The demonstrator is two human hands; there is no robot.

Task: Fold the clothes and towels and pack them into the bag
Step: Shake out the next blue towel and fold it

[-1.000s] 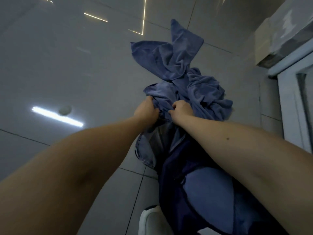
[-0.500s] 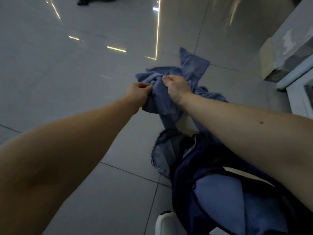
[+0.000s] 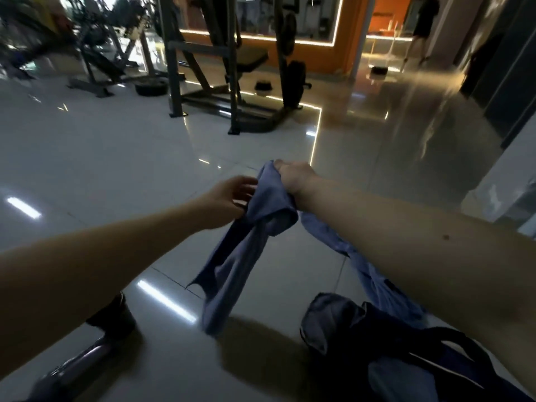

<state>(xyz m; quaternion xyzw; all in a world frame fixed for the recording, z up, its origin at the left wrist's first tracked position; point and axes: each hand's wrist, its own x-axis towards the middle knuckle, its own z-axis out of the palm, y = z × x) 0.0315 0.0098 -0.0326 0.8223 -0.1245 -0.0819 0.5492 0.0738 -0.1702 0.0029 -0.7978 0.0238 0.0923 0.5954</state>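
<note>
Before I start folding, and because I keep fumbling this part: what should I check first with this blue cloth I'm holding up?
1. Top grip: the right hand grips the blue cloth at its top, ok.
2. Second grip: the left hand is blurred at the cloth's edge, cannot tell.
3. Spread: the cloth hangs bunched and twisted, not ok.
4. Clearance: its lower end seems to hang above the floor, ok.
5. Target: the bag gapes open below the right arm, ok.
6. Obstacles: the dumbbell lies to the left, apart from the cloth, ok.
</note>
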